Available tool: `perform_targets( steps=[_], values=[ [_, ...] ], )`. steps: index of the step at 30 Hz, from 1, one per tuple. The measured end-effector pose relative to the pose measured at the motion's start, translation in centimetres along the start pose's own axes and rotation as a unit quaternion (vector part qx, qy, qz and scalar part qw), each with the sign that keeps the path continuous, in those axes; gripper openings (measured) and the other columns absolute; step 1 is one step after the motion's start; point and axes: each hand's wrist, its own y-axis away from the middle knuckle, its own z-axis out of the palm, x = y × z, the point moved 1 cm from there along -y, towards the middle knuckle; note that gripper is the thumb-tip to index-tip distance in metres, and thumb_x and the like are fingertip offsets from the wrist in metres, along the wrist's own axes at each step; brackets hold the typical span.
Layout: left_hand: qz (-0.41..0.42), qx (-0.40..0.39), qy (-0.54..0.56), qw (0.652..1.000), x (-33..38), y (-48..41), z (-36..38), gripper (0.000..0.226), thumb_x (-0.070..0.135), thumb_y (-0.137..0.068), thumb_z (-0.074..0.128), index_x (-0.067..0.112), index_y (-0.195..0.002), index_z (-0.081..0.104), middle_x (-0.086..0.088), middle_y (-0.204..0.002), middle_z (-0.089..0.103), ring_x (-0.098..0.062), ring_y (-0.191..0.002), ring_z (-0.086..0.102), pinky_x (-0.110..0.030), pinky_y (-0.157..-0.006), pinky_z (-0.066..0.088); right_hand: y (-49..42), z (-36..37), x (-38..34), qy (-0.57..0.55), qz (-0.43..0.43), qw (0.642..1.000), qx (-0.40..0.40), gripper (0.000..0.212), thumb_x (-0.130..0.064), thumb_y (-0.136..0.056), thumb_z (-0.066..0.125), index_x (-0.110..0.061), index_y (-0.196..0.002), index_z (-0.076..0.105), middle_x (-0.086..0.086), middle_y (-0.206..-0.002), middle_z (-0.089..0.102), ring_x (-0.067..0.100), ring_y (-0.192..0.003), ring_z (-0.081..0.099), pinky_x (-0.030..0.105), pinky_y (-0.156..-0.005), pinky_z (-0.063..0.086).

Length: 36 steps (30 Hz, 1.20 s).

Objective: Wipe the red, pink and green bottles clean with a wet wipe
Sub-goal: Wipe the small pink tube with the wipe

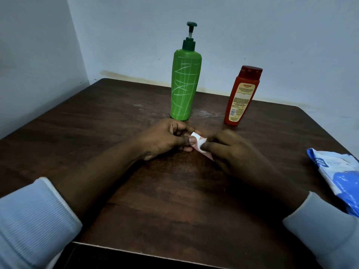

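One pink bottle (197, 147) is being held at the middle of one dark table (97, 133).
The left hand (167, 138) is pinching one end of the small pink bottle with curled fingers. The right hand (229, 150) is curling over the other end and hiding most of it. One white patch (194, 135) is showing between them; whether it is wipe or label cannot be told. Two bottles are standing upright behind: one green pump bottle (184, 84), streaked white, and one red bottle (240, 98). One blue-and-white wipe pack (338, 177) is lying at the right edge.
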Motion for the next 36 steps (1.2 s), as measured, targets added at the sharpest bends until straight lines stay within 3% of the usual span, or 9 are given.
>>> perform_targets(
  steps=[3,8,12,15,21,23,26,32,36],
  values=[
    [0.001,0.005,-0.006,1.000,0.1,0.1,0.0,0.030,-0.007,-0.093,0.065,-0.007,-0.123,0.067,-0.024,-0.116,0.073,-0.022,-0.098,0.073,-0.031,-0.088,0.062,0.9,-0.2,0.5,0.001,0.023,1.000,-0.006,0.029,-0.024,-0.092,0.049,-0.010,-0.107,0.069,0.009,-0.103,0.063,0.023,-0.086,0.057,0.039,-0.066,0.052],
    [0.004,0.005,-0.002,1.000,0.0,0.1,0.0,0.030,-0.007,-0.093,0.066,-0.005,-0.122,0.068,-0.027,-0.116,0.072,-0.023,-0.096,0.072,-0.029,-0.088,0.062,1.1,0.0,-0.9,0.028,-0.055,0.998,-0.015,0.035,-0.027,-0.102,0.044,-0.006,-0.111,0.069,0.010,-0.104,0.063,0.023,-0.087,0.056,0.036,-0.067,0.047],
    [0.008,0.001,0.004,1.000,0.1,0.0,0.1,0.028,-0.007,-0.093,0.065,-0.005,-0.121,0.069,-0.024,-0.115,0.074,-0.022,-0.097,0.073,-0.033,-0.090,0.061,-0.1,0.1,-0.2,0.007,0.004,1.000,-0.007,0.035,-0.028,-0.099,0.043,-0.008,-0.113,0.068,0.009,-0.106,0.061,0.022,-0.089,0.054,0.037,-0.068,0.048],
    [0.009,0.002,0.006,1.000,0.0,0.1,0.0,0.030,-0.010,-0.092,0.065,-0.005,-0.121,0.068,-0.016,-0.106,0.077,-0.016,-0.091,0.075,-0.027,-0.084,0.063,0.9,-0.1,0.9,0.000,0.040,0.999,-0.010,0.019,-0.018,-0.091,0.059,-0.011,-0.105,0.068,0.007,-0.103,0.062,0.023,-0.087,0.056,0.032,-0.068,0.047],
    [0.010,-0.009,0.000,1.000,0.1,0.2,-0.2,0.035,-0.014,-0.088,0.067,-0.005,-0.122,0.068,-0.014,-0.102,0.078,-0.017,-0.089,0.075,-0.026,-0.083,0.062,0.5,0.2,-0.4,0.038,-0.048,0.998,-0.018,0.023,-0.019,-0.095,0.055,-0.007,-0.110,0.069,0.011,-0.103,0.063,0.023,-0.085,0.055,0.035,-0.065,0.046],
    [0.008,-0.012,-0.002,1.000,0.2,0.3,-0.3,0.037,-0.015,-0.086,0.068,-0.005,-0.122,0.068,-0.021,-0.109,0.076,-0.020,-0.094,0.074,-0.027,-0.085,0.062,-0.3,0.2,0.1,0.009,-0.003,1.000,-0.010,0.028,-0.020,-0.095,0.049,-0.008,-0.113,0.067,0.011,-0.107,0.063,0.024,-0.091,0.056,0.036,-0.070,0.048],
    [0.008,-0.015,-0.016,1.000,0.3,0.3,-0.4,0.039,-0.015,-0.083,0.071,-0.001,-0.119,0.071,-0.021,-0.111,0.076,-0.022,-0.097,0.074,-0.027,-0.085,0.061,0.4,0.0,1.5,-0.017,0.079,0.997,-0.012,0.026,-0.018,-0.091,0.057,-0.014,-0.115,0.065,0.006,-0.116,0.063,0.022,-0.103,0.057,0.028,-0.081,0.044],
    [0.013,-0.014,-0.022,1.000,0.1,0.3,-0.5,0.040,-0.016,-0.078,0.074,0.000,-0.115,0.073,-0.016,-0.109,0.078,-0.023,-0.099,0.074,-0.028,-0.086,0.061,0.5,0.0,0.1,0.019,0.010,1.000,-0.021,0.029,-0.018,-0.091,0.052,-0.007,-0.110,0.070,0.012,-0.109,0.066,0.025,-0.091,0.058,0.035,-0.071,0.049],
    [0.015,-0.008,-0.020,1.000,0.3,0.5,-0.4,0.040,-0.018,-0.078,0.073,-0.001,-0.114,0.073,-0.014,-0.106,0.079,-0.019,-0.095,0.074,-0.026,-0.084,0.061,-0.4,-0.3,1.1,-0.030,0.083,0.996,-0.004,0.032,-0.020,-0.091,0.053,-0.014,-0.119,0.067,0.007,-0.119,0.066,0.021,-0.106,0.058,0.032,-0.085,0.049]
  ],
)
